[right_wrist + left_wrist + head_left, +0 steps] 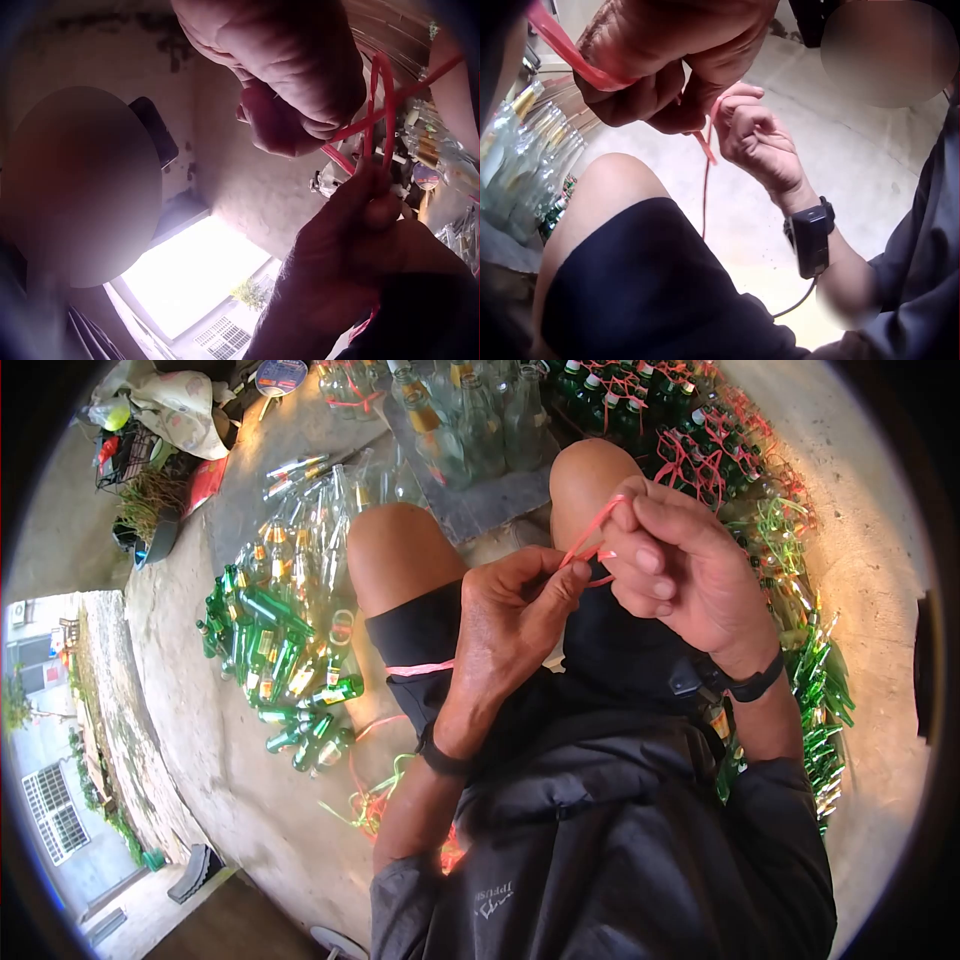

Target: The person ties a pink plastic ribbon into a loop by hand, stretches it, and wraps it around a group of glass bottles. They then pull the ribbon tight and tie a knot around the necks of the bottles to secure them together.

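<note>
A length of pink-red plastic string (592, 530) runs between my two hands above the knees. My left hand (515, 615) pinches it between thumb and forefinger. On the other side, my right hand (690, 560) has its fingers curled in toward the palm and grips the string near the fingertips. In the right wrist view the string (390, 112) rises in a narrow loop from the left hand (337, 240), and another strand crosses it toward the right hand (277, 67). The left wrist view shows a short loose end hanging below the fingers.
Clear glass bottles (475, 430) stand on a dark board ahead. Green bottles (265, 640) lie piled on the left floor. Bottles wrapped in red string (700, 445) stand at the right. A pink band (420, 669) lies across the left thigh; loose string (370, 805) lies beside it.
</note>
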Action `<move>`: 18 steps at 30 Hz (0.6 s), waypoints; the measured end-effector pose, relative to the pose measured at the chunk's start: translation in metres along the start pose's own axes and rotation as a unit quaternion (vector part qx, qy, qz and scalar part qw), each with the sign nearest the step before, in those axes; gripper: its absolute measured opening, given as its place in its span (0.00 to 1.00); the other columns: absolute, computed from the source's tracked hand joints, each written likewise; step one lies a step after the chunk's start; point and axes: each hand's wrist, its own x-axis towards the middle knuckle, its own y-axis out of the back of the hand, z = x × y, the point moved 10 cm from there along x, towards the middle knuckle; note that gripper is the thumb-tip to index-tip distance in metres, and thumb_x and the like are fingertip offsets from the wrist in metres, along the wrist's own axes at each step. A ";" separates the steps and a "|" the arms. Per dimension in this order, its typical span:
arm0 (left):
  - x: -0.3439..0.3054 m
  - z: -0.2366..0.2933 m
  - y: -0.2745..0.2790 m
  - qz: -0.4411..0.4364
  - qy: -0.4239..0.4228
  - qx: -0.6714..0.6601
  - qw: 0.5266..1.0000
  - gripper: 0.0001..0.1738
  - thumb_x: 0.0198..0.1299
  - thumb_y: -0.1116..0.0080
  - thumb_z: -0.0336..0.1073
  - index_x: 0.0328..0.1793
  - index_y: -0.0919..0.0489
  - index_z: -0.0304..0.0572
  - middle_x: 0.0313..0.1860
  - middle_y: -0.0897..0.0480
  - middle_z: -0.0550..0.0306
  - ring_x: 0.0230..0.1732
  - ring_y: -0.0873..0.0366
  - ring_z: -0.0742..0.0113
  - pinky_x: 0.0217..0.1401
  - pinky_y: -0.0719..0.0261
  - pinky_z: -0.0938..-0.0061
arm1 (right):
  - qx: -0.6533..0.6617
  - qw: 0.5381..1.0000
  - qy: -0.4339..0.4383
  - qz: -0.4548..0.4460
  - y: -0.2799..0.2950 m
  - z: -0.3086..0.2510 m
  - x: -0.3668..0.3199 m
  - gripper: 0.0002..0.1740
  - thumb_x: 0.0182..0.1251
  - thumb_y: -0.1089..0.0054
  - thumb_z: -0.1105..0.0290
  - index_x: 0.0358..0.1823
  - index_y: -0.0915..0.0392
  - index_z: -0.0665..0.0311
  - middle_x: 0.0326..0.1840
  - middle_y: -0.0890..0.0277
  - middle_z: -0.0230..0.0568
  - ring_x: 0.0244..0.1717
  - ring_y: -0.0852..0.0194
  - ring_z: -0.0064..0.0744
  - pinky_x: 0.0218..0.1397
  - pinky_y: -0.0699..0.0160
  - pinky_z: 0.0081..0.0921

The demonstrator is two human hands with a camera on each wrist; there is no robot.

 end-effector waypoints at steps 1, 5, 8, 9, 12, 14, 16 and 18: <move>0.000 0.000 0.001 0.008 0.000 0.008 1.000 0.10 0.69 0.31 0.38 0.44 0.09 0.38 0.25 0.20 0.70 0.27 0.30 0.86 0.28 0.36 0.84 | 0.000 1.000 -0.001 0.000 -0.001 -0.002 -0.002 0.12 0.82 0.49 0.60 0.45 0.29 0.61 0.27 0.33 0.23 0.18 0.43 0.13 0.20 0.44 0.15; 0.000 0.002 0.003 0.001 0.032 0.031 0.999 0.11 0.70 0.31 0.38 0.42 0.09 0.37 0.22 0.20 0.70 0.26 0.30 0.86 0.27 0.35 0.83 | -0.025 0.999 0.014 -0.043 -0.011 -0.007 -0.012 0.11 0.81 0.46 0.61 0.45 0.27 0.62 0.29 0.29 0.26 0.18 0.44 0.12 0.19 0.45 0.15; 0.001 0.012 0.009 0.038 -0.025 0.036 0.998 0.11 0.70 0.33 0.36 0.42 0.09 0.35 0.22 0.20 0.69 0.25 0.30 0.86 0.27 0.34 0.83 | -0.055 0.997 0.004 -0.057 -0.006 -0.008 -0.021 0.10 0.80 0.45 0.63 0.45 0.25 0.63 0.32 0.26 0.29 0.19 0.44 0.10 0.19 0.46 0.14; 0.000 0.018 0.016 0.069 -0.041 0.043 0.996 0.10 0.70 0.34 0.34 0.42 0.09 0.34 0.22 0.20 0.69 0.25 0.30 0.86 0.27 0.33 0.83 | -0.071 0.995 -0.011 -0.068 -0.005 -0.006 -0.024 0.10 0.80 0.44 0.64 0.46 0.25 0.63 0.33 0.24 0.31 0.19 0.44 0.10 0.19 0.46 0.14; 0.000 0.027 0.029 0.119 -0.074 0.074 0.987 0.10 0.70 0.36 0.32 0.42 0.10 0.32 0.22 0.20 0.69 0.26 0.30 0.86 0.27 0.33 0.83 | -0.080 0.991 -0.072 -0.075 -0.007 0.006 -0.042 0.10 0.78 0.41 0.65 0.48 0.26 0.64 0.34 0.23 0.33 0.22 0.41 0.09 0.21 0.44 0.13; 0.001 0.034 0.036 0.150 -0.116 0.124 0.974 0.10 0.70 0.36 0.30 0.40 0.12 0.28 0.21 0.22 0.71 0.26 0.31 0.86 0.27 0.34 0.83 | -0.143 0.984 -0.089 -0.065 -0.015 0.011 -0.053 0.11 0.77 0.40 0.66 0.49 0.26 0.65 0.35 0.22 0.33 0.24 0.40 0.09 0.23 0.44 0.12; 0.004 0.036 0.039 0.158 -0.148 0.167 0.962 0.07 0.67 0.37 0.27 0.39 0.12 0.29 0.21 0.20 0.61 0.24 0.26 0.79 0.27 0.31 0.79 | -0.201 0.970 -0.129 -0.053 -0.015 0.016 -0.061 0.11 0.76 0.38 0.69 0.51 0.27 0.66 0.38 0.21 0.33 0.32 0.31 0.11 0.30 0.35 0.12; 0.004 0.040 0.038 0.164 -0.179 0.208 0.947 0.05 0.63 0.37 0.23 0.37 0.13 0.30 0.21 0.18 0.51 0.22 0.22 0.72 0.26 0.28 0.75 | -0.246 0.966 -0.064 -0.052 -0.010 0.014 -0.062 0.10 0.75 0.37 0.70 0.50 0.26 0.66 0.38 0.21 0.33 0.33 0.29 0.13 0.33 0.32 0.14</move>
